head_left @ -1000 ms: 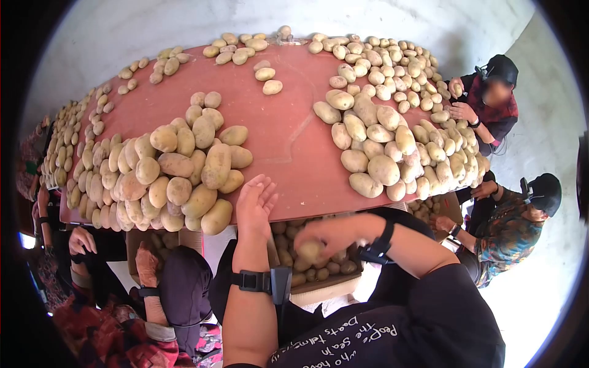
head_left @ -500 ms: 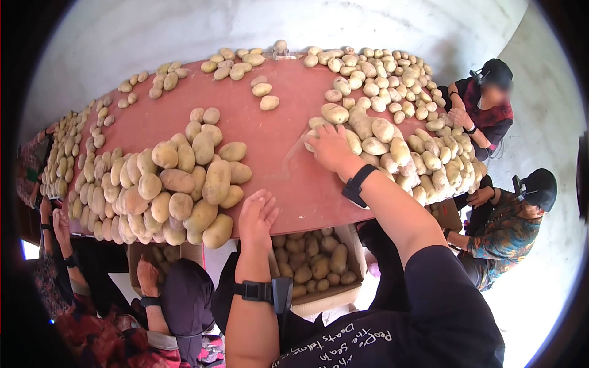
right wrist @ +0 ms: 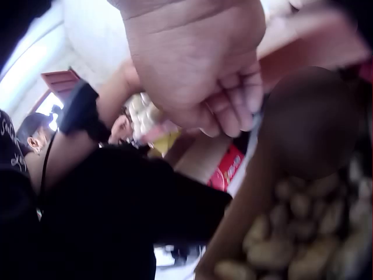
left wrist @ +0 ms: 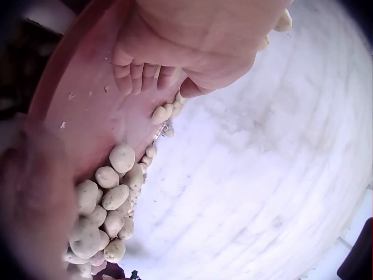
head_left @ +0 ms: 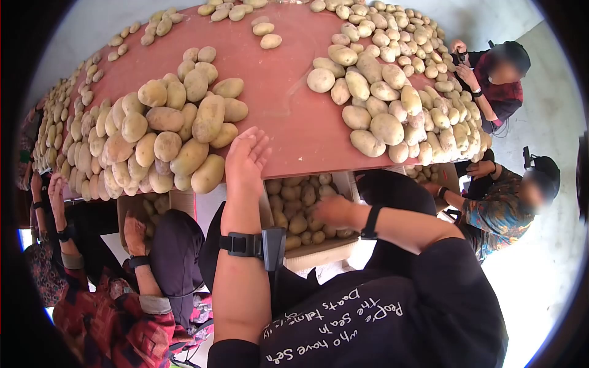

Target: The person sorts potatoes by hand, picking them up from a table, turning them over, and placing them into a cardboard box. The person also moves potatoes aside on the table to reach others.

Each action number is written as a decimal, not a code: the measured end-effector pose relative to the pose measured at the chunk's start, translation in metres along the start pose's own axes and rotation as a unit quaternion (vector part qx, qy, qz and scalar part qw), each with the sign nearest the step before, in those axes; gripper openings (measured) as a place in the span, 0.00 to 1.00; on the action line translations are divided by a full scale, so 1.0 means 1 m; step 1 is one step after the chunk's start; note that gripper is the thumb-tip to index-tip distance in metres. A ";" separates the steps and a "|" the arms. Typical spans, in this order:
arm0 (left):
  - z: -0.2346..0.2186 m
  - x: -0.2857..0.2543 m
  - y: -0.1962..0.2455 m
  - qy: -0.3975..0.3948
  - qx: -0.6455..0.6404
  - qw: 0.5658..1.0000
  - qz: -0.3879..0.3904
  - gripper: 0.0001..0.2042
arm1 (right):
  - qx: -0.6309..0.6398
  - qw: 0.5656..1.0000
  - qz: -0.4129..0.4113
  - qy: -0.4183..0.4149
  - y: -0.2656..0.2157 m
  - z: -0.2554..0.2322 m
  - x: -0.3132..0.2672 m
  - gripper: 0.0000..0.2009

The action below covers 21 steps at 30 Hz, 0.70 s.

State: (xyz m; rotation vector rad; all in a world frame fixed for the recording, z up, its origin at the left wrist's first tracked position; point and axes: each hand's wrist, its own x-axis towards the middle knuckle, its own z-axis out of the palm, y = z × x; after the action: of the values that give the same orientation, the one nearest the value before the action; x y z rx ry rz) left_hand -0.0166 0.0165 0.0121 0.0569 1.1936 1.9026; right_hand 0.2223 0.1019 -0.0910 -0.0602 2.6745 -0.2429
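My left hand (head_left: 247,156) lies palm up at the table's near edge, fingers loosely bent and holding nothing. Beside it is the left heap of potatoes (head_left: 167,146). In the left wrist view its fingers (left wrist: 137,79) show over the red tabletop. My right hand (head_left: 336,211) is low over a cardboard box (head_left: 313,254) of potatoes (head_left: 294,196) below the table edge. The right wrist view shows this hand (right wrist: 198,64) with fingers loosely bent and nothing seen between them. A dark, blurred round shape (right wrist: 312,122) appears beside its fingertips, above the potatoes in the box.
More potatoes (head_left: 386,129) are heaped on the right of the red table (head_left: 288,129), with others along its far edge. A person (head_left: 509,190) sits at the right, another (head_left: 503,80) farther back. At left, a seated person's hand (head_left: 135,233) reaches into another box (head_left: 184,202).
My right hand went from over the box to a potato at the right heap's near side, then came back over the box. My left hand stays at the table edge. The head view has tilted down.
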 end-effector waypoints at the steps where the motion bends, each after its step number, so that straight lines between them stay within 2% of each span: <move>1: -0.001 0.000 -0.001 -0.001 0.001 1.000 0.001 0.23 | -0.091 0.993 0.027 -0.063 0.003 0.029 -0.005 0.07; 4: -0.003 0.001 -0.005 -0.001 0.010 1.000 0.005 0.24 | -0.127 0.985 0.104 0.048 0.010 0.081 -0.009 0.09; 8: 0.000 0.000 -0.003 0.005 0.012 1.000 0.003 0.24 | -0.111 0.987 0.081 -0.079 0.019 0.086 0.011 0.10; 10: 0.001 -0.001 -0.003 0.000 0.015 1.000 0.003 0.24 | -0.114 0.982 0.050 -0.140 0.018 0.064 0.012 0.11; 14: 0.001 0.001 -0.005 0.005 0.014 1.000 0.002 0.23 | -0.060 0.988 0.027 -0.141 0.037 0.083 0.017 0.14; 16: 0.001 -0.001 -0.004 0.008 0.010 1.000 0.003 0.22 | 0.000 0.994 0.018 -0.111 0.041 0.081 0.017 0.20; 17: 0.002 -0.001 -0.003 0.008 0.009 1.000 0.001 0.22 | 0.018 0.992 0.006 -0.124 0.045 0.080 0.013 0.23; 18: 0.002 -0.002 -0.002 0.010 0.007 1.000 -0.001 0.21 | 0.036 0.990 -0.009 -0.137 0.033 0.037 0.003 0.26; 19: 0.001 -0.003 -0.001 0.014 0.006 1.000 -0.003 0.21 | 0.054 0.987 -0.025 -0.150 0.026 0.012 -0.001 0.29; 21: 0.000 -0.001 -0.003 0.016 0.004 1.000 -0.001 0.21 | 0.116 0.983 -0.006 -0.143 0.021 0.016 0.003 0.32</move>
State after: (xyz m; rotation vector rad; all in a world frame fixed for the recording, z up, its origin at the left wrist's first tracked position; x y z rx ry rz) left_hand -0.0139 0.0159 0.0102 0.0300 1.2210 1.9042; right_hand 0.2267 0.1193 -0.1097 -0.0353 2.3453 -0.5069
